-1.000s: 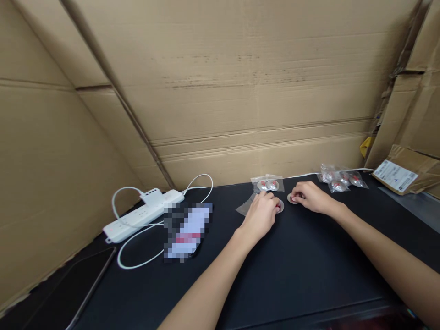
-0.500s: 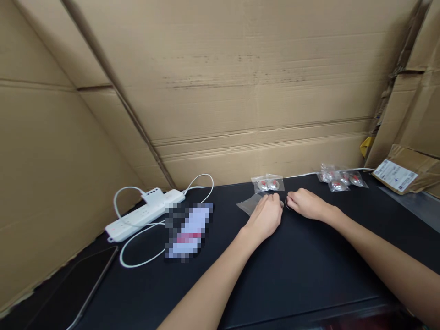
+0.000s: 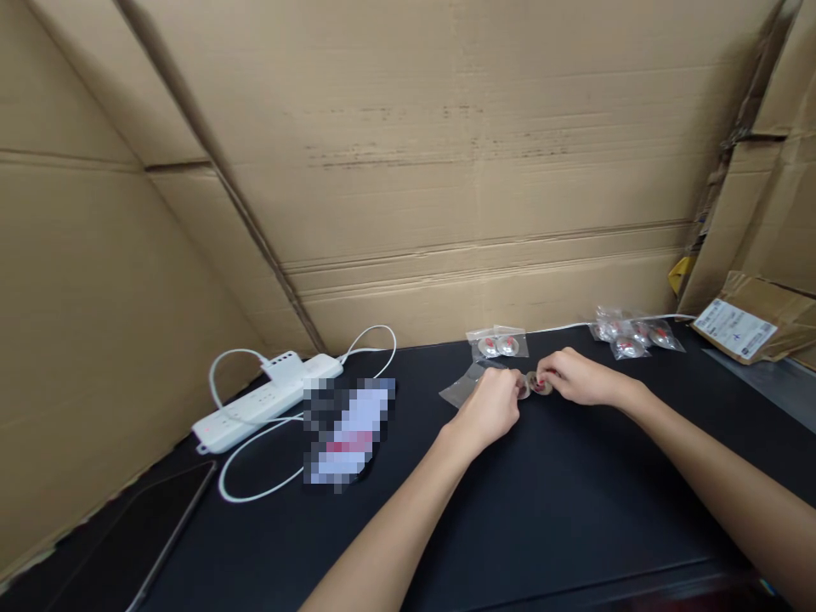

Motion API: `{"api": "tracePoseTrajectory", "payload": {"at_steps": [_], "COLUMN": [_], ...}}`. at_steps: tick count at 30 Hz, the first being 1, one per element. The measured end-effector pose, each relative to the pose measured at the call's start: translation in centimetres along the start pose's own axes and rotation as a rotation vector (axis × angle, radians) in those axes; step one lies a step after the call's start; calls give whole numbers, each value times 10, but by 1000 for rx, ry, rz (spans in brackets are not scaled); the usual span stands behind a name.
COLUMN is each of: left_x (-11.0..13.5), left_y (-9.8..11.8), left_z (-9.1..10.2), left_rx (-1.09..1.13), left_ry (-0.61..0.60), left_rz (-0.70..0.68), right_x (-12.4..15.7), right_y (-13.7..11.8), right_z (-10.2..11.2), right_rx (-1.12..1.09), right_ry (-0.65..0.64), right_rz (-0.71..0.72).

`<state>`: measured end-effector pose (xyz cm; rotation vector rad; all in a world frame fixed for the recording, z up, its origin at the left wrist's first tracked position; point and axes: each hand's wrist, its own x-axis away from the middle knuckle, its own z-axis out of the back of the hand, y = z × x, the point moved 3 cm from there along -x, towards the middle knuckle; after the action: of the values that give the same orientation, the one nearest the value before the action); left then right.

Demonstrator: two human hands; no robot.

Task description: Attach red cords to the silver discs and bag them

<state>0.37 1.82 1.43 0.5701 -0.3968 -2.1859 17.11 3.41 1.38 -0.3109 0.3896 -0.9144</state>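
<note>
My left hand [image 3: 490, 408] is closed, its fingertips pinched at the edge of a small round disc [image 3: 524, 388]. A clear plastic bag [image 3: 460, 389] lies partly under that hand and sticks out to its left. With its fingers bent inward, my right hand [image 3: 581, 377] pinches a second round disc with red marks [image 3: 540, 385]. The two discs are side by side, edges close together, low over the black table [image 3: 548, 484]. Fingers hide part of both discs.
Behind my hands lies a clear bag with two red-marked discs [image 3: 498, 344]. Several more bagged discs [image 3: 631, 331] are at the back right, near a labelled cardboard package [image 3: 739, 327]. A white power strip [image 3: 255, 408], cable, blurred item [image 3: 354, 429] and dark tablet-like device [image 3: 127, 535] are left.
My right hand has shifted slightly right, and the red-marked disc at its fingertips now shows its face. My left hand has moved slightly down and left, uncovering more of its disc.
</note>
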Motion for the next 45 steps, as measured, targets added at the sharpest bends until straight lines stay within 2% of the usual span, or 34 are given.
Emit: {"api": "tracePoseTrajectory", "payload": {"at_steps": [8, 14, 18, 23, 27, 30, 34, 38, 41, 45], "left_x": [1, -3, -4, -5, -5, -4, -4, -5, -7, -10], "left_y": [2, -11, -15, -16, -17, -13, -6, -7, -12, -15], "left_z": [5, 8, 8, 12, 16, 19, 24, 23, 15, 2], "left_rx": [54, -2, -60, 38, 202, 202, 178, 325, 482, 805], "left_ry": [-16, 134, 164, 207, 221, 230, 261, 252, 242, 240], "left_rz": [-12, -17, -23, -28, 10, 21, 41, 86, 110, 150], "right_x": [0, -1, -1, 0, 0, -1, 0, 0, -2, -5], "right_y": [4, 9, 16, 21, 15, 14, 25, 33, 26, 4], "right_z": [4, 7, 4, 9, 16, 19, 17, 14, 16, 12], "right_rx": [-99, -55, -90, -164, -94, 20, 112, 133, -12, -640], "right_ry": [-22, 37, 42, 169, 214, 253, 270, 245, 311, 289], "right_rz": [-33, -72, -69, -117, -104, -79, -85, -91, -101, -89]}}
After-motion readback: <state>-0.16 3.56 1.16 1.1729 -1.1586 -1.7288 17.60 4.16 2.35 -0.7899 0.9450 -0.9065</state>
